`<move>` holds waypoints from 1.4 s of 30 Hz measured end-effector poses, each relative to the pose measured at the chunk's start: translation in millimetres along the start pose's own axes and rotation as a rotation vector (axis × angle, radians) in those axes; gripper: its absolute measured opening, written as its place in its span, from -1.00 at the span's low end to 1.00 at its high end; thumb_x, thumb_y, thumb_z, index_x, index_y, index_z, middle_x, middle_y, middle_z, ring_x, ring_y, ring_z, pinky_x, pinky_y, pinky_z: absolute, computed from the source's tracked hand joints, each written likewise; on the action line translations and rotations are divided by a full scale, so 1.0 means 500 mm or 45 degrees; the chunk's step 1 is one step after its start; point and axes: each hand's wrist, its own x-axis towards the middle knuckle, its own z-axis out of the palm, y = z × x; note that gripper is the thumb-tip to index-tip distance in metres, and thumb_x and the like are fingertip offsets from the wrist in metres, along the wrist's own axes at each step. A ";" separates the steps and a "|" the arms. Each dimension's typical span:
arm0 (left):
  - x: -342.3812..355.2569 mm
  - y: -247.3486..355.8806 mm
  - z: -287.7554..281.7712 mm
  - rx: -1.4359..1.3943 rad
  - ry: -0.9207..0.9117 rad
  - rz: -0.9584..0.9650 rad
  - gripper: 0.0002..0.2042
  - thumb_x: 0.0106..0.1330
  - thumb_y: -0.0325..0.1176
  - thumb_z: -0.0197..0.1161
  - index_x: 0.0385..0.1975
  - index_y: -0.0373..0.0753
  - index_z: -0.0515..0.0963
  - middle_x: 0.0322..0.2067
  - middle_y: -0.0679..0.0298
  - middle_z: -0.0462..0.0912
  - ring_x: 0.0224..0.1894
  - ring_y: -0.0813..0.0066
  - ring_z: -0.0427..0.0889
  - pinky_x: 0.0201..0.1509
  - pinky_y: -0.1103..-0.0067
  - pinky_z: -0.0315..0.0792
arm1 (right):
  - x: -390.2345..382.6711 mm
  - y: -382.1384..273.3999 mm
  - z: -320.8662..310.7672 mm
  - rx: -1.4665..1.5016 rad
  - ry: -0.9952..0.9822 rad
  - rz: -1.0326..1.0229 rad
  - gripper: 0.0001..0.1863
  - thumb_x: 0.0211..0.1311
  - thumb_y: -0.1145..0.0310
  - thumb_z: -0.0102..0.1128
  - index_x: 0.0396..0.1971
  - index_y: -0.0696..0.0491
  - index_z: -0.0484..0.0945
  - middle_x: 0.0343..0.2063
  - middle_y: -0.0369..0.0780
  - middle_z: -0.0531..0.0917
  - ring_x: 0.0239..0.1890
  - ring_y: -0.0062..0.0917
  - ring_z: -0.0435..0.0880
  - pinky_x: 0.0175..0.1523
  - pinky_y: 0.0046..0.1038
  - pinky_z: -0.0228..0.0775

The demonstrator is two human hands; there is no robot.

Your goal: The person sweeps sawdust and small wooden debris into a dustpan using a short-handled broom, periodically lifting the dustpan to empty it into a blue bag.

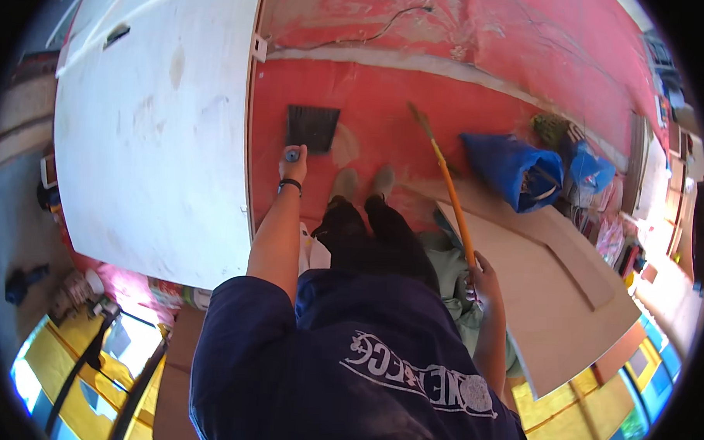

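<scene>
My left hand is closed round the upright handle of a dark dustpan, whose pan rests on the red floor covering just left of my shoes. My right hand grips the orange handle of a long broom; its thin head points away from me onto the red covering, a little right of the dustpan. A pale, dusty-looking patch shows beside the pan.
A large white board fills the left. At right are a blue sack, smaller bags and flat brown boards beside greenish fabric. A cable runs along the red covering at the top.
</scene>
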 end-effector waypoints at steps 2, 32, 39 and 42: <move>-0.044 0.004 0.026 0.195 -0.005 -0.218 -0.71 0.09 -0.15 0.31 -0.34 -0.21 0.51 -0.41 0.19 0.60 -0.31 0.32 0.59 -0.20 0.43 0.45 | 0.001 -0.004 -0.011 -0.014 0.028 0.045 -0.45 0.28 0.33 -0.08 0.27 -0.08 0.08 -0.76 -0.37 0.30 -0.81 -0.73 0.24 -0.78 -0.63 0.03; -0.151 0.078 -0.179 0.181 -0.266 0.281 -0.90 0.09 -0.49 0.20 -0.40 -0.25 0.48 -0.18 0.12 0.58 -0.13 0.20 0.58 -0.10 0.43 0.44 | 0.147 -0.166 0.077 -0.043 -0.386 -0.068 -0.52 0.28 0.39 -0.12 0.22 -0.05 0.16 -0.74 -0.36 0.30 -0.82 -0.71 0.22 -0.77 -0.62 0.06; -0.044 0.098 -0.116 0.442 -0.569 0.450 -0.83 0.01 -0.61 0.09 -0.42 -0.18 0.48 -0.31 0.12 0.57 -0.19 0.10 0.55 -0.17 0.40 0.42 | 0.072 -0.077 0.082 0.174 -0.307 0.008 -0.57 0.25 0.40 -0.08 0.14 -0.03 0.20 -0.71 -0.36 0.31 -0.81 -0.71 0.24 -0.76 -0.64 0.09; -0.012 0.103 -0.088 0.572 -0.698 0.445 -0.81 -0.02 -0.61 0.10 -0.43 -0.17 0.50 -0.31 0.13 0.56 -0.18 0.10 0.54 -0.15 0.39 0.42 | 0.036 -0.016 0.130 0.377 -0.199 0.039 -0.66 0.24 0.41 -0.09 0.03 -0.05 0.23 -0.69 -0.36 0.30 -0.80 -0.71 0.24 -0.76 -0.63 0.14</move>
